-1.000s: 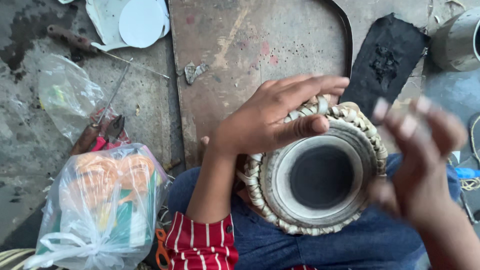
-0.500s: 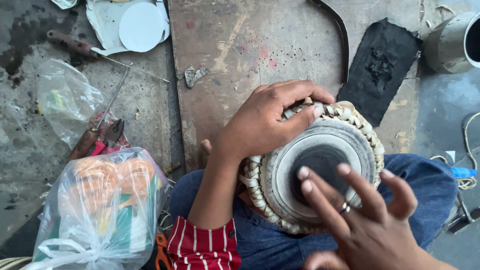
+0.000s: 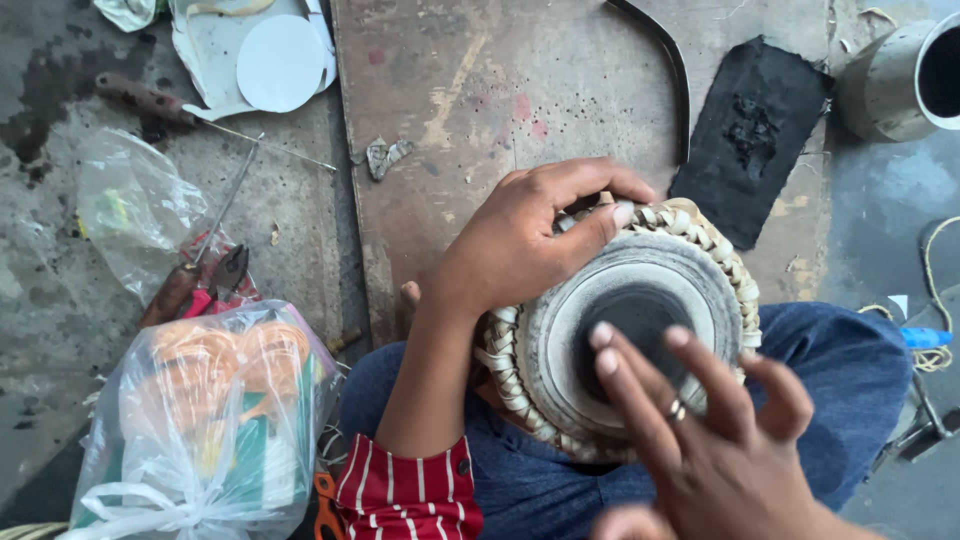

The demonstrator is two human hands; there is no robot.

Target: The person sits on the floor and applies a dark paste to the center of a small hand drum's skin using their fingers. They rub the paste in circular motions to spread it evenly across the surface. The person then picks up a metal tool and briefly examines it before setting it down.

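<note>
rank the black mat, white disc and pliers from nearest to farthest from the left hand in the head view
1. black mat: up and right of the left hand, just past the drum it holds.
2. pliers: left, on the floor.
3. white disc: far up left.

The right hand (image 3: pixel 700 440) covers part of the drum (image 3: pixel 620 330) head; the grey cylinder (image 3: pixel 905 80) is cut off.

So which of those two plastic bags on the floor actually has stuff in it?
The tied bag nearest the person's knee, bulging with orange rolls and green packets. The other clear bag, farther up by the pliers, lies crumpled and looks nearly empty.
</note>
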